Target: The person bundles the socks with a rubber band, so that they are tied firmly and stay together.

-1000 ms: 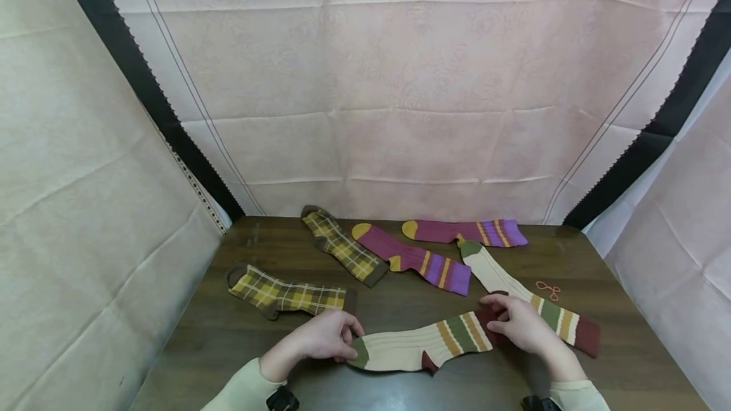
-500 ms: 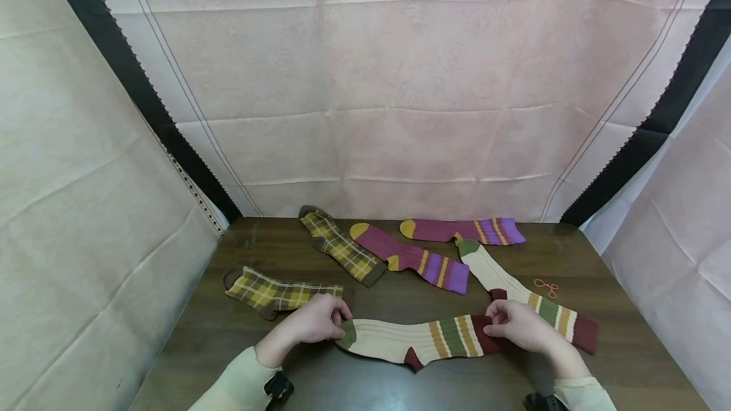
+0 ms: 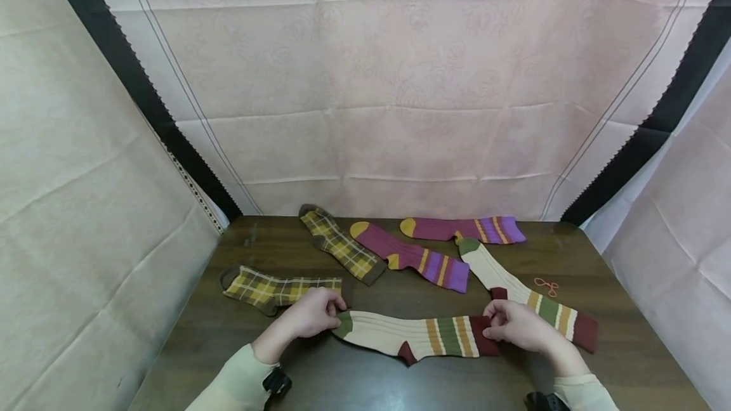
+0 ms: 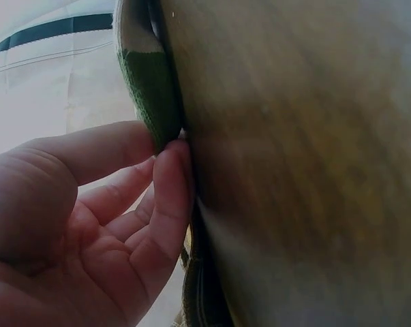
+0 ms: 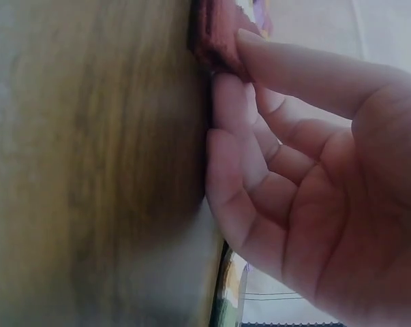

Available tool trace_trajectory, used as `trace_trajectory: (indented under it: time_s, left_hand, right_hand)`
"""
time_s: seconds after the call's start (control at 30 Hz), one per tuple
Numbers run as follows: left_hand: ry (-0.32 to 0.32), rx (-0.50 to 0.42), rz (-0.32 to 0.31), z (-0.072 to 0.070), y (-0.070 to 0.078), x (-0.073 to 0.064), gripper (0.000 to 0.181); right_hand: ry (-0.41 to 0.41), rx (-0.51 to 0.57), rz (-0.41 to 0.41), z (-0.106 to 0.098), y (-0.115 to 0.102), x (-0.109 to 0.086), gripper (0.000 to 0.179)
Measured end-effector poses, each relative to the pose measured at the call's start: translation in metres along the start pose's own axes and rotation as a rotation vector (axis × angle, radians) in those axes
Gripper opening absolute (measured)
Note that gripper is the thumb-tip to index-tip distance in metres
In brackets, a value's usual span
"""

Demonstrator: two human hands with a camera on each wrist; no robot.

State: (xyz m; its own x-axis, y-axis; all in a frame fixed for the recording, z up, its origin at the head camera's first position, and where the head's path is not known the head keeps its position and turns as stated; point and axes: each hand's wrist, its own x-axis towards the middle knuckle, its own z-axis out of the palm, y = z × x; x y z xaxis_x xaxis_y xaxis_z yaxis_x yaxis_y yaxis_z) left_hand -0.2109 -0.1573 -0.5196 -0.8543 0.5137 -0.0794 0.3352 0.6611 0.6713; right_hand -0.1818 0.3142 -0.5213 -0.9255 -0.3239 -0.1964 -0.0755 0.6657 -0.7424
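A cream sock (image 3: 388, 332) with green and mustard stripes lies stretched sideways near the front of the table in the head view. Its green toe (image 4: 150, 88) is pinched between thumb and forefinger of my left hand (image 3: 313, 313). At the other end, my right hand (image 3: 512, 322) pinches the maroon cuff (image 5: 219, 34) between thumb and fingertip. The matching cream sock (image 3: 505, 278) slants behind my right hand, which hides part of it. A yellow plaid sock (image 3: 274, 287) lies just behind my left hand.
Another plaid sock (image 3: 342, 243) rests farther back on the dark wooden table (image 3: 628, 373). Beside it are two purple socks, one slanted (image 3: 408, 255) and one (image 3: 445, 230) along the back edge. A small orange loop of cord (image 3: 547, 287) lies at the right. Pale cloth walls (image 3: 400, 113) enclose the table.
The toe end of the cream sock has moved left and away from me with my left hand, and the sock lies straighter. My right hand stays at the cuff, nearly still.
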Motion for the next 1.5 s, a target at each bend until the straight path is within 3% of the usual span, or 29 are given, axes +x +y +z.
trace_trajectory:
  time_s: [0.73,0.93,1.1,1.17,1.27,1.4,1.5]
  left_hand:
    - [0.021,0.002,-0.022,0.002,-0.001,0.001,0.016]
    - [0.016,-0.001,-0.020,0.000,0.000,0.001,0.016]
    - [0.013,-0.029,-0.008,-0.004,0.003,0.000,0.016]
    - [0.032,-0.030,0.001,-0.005,0.005,0.002,0.016]
    - [0.068,-0.033,0.011,-0.006,0.008,0.007,0.015]
    - [0.119,-0.046,0.022,-0.007,0.016,0.018,0.016]
    - [0.156,-0.073,0.042,-0.005,0.026,0.029,0.017]
  right_hand:
    - [-0.022,0.021,0.055,-0.001,0.000,-0.002,0.023]
    - [-0.018,-0.008,0.036,-0.001,0.001,-0.001,0.024]
    - [-0.029,0.030,0.001,-0.005,0.002,-0.003,0.026]
    - [0.008,0.037,-0.008,-0.007,0.002,-0.005,0.028]
    - [0.129,0.001,0.015,-0.010,0.003,-0.005,0.029]
    - [0.292,-0.068,0.053,-0.013,0.006,-0.002,0.028]
    - [0.367,-0.106,0.056,-0.016,0.010,0.005,0.031]
